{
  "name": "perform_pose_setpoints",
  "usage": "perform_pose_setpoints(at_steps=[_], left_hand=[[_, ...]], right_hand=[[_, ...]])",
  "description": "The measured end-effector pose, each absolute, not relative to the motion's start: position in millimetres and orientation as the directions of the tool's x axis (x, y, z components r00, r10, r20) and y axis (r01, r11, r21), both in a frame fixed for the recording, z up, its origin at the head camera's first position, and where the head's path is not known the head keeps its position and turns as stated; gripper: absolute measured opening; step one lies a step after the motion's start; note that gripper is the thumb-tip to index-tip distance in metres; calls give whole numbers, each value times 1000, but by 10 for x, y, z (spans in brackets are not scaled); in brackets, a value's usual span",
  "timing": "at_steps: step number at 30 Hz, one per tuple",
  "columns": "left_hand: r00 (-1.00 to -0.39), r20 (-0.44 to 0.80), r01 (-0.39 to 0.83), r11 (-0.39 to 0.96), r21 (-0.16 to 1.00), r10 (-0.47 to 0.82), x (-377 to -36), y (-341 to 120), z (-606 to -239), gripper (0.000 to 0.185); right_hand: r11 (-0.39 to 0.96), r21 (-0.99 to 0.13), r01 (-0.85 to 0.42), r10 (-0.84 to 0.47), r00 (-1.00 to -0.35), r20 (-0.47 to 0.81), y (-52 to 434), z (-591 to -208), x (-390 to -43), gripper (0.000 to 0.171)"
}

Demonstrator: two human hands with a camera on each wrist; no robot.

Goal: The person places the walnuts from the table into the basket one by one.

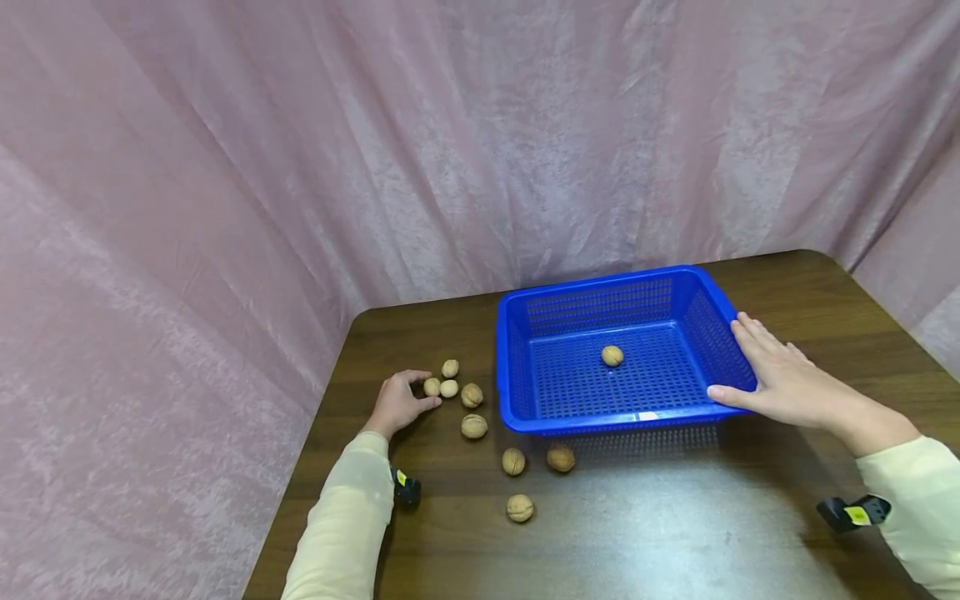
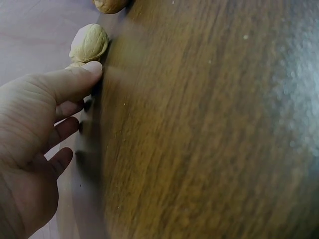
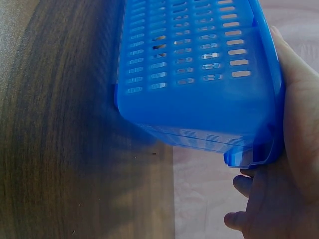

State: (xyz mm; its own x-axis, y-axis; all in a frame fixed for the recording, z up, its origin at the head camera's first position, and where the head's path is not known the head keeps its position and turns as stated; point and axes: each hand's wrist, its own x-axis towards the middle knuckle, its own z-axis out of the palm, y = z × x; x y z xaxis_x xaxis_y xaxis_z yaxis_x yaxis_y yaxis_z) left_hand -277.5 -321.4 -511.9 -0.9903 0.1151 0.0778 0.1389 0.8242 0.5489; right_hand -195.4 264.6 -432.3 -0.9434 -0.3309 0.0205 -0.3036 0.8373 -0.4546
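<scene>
one walnut [image 1: 612, 356] lies on the mesh floor of the blue basket [image 1: 525, 408], near its middle, and as far as the pictures show it is the only one inside; eight more are out on the dark wooden table [image 1: 675, 533] to the basket's left and front. four of them sit in a loose cluster [image 1: 452, 382] by the left hand [image 1: 400, 402], one a little nearer [image 1: 474, 427], two just in front of the basket's near left corner [image 1: 537, 460], and one alone closer to the person [image 1: 520, 507]. the left hand rests at the table's left edge with thumb and fingers curled round the nearest nut of the cluster [image 1: 432, 387], pinching it; in the left wrist view the thumb tip [image 2: 89, 69] touches a walnut [image 2: 88, 44], though that nut is partly hidden behind it. the right hand [image 1: 783, 379] lies flat with straight fingers along the basket's right wall and its thumb stretched along the near right corner, steadying it; the right wrist view shows the palm [image 3: 299, 124] pressed against the rim. judged from this, the gathering has barely begun, with nearly all the nuts left to move, and the pinched one looks not yet lifted. pink cloth [image 1: 225, 208] hangs behind the table
</scene>
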Motion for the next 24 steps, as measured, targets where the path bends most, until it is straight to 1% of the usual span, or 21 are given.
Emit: perform_pose_setpoints(at_steps=[7,14,19,24], left_hand=[[-989,114,142,826,546,95,-2722,-3229,-5063,47],[-981,159,184,815,550,114,-2664,-3191,-4852,48],[-967,192,245,818,521,167,-2640,-3030,-4597,47],[-936,243,344,801,491,253,-2669,-2716,-4289,48]], right_hand=[[834,-461,-305,-334,-943,19,2633,-4322,-1952,108],[841,-439,-317,-339,-940,29,2632,-4307,-1956,109],[854,-408,-322,-339,-940,32,2634,-4295,-1953,108],[868,-365,-337,-340,-938,58,2645,-4303,-1926,107]])
